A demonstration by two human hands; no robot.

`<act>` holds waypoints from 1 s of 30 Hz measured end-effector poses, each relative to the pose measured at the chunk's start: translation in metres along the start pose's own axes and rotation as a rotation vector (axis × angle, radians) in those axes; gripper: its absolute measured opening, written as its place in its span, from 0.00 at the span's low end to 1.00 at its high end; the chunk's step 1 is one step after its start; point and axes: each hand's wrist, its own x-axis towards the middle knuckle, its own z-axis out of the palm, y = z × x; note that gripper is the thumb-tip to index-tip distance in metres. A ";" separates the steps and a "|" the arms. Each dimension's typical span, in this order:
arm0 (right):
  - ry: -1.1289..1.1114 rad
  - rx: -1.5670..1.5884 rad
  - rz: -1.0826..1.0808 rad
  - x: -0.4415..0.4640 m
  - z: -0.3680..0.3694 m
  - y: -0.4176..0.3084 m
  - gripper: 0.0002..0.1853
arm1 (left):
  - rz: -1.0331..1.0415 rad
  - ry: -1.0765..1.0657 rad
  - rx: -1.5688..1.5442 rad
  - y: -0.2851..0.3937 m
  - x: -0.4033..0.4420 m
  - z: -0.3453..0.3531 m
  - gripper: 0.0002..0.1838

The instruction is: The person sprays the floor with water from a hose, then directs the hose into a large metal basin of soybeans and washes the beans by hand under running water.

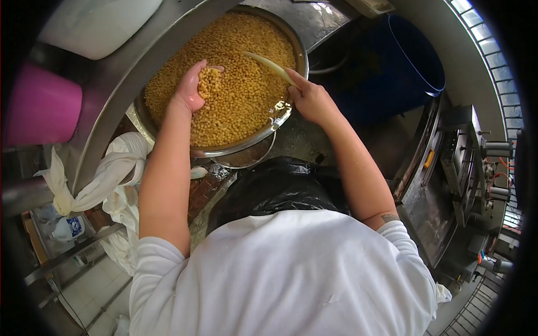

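Yellowish soaked beans that look like soybeans (241, 106) fill a wide round metal basin (224, 150). My left hand (191, 89) is cupped at the left part of the basin, palm up, with a small heap of beans in it. Over the basin's right rim, my right hand (311, 99) grips one end of a pale, curved, smooth object (269, 64). It may be a plastic bowl or scoop seen edge-on; its far end lies against the beans. Water glints beside the right rim.
A blue barrel (386, 73) stands to the right, near metal machinery (448, 173). On the left are a pink tub (45, 106), a white container (95, 25) and a knotted white cloth (112, 162) by the metal counter edge. A black apron (269, 187) covers my lap.
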 end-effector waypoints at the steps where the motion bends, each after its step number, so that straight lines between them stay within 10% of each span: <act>1: -0.009 -0.004 0.009 0.000 -0.001 -0.001 0.29 | -0.004 0.000 0.001 0.000 0.002 -0.002 0.26; 13: -0.057 -0.018 0.053 0.000 -0.005 -0.003 0.30 | 0.452 0.429 1.736 -0.004 -0.067 0.082 0.51; 20: -0.033 -0.009 0.045 -0.003 -0.005 -0.004 0.30 | 0.464 0.450 1.807 -0.016 -0.103 0.080 0.46; 30: -0.131 0.090 0.004 -0.038 -0.018 -0.010 0.33 | 1.018 0.782 1.541 -0.103 -0.138 0.012 0.31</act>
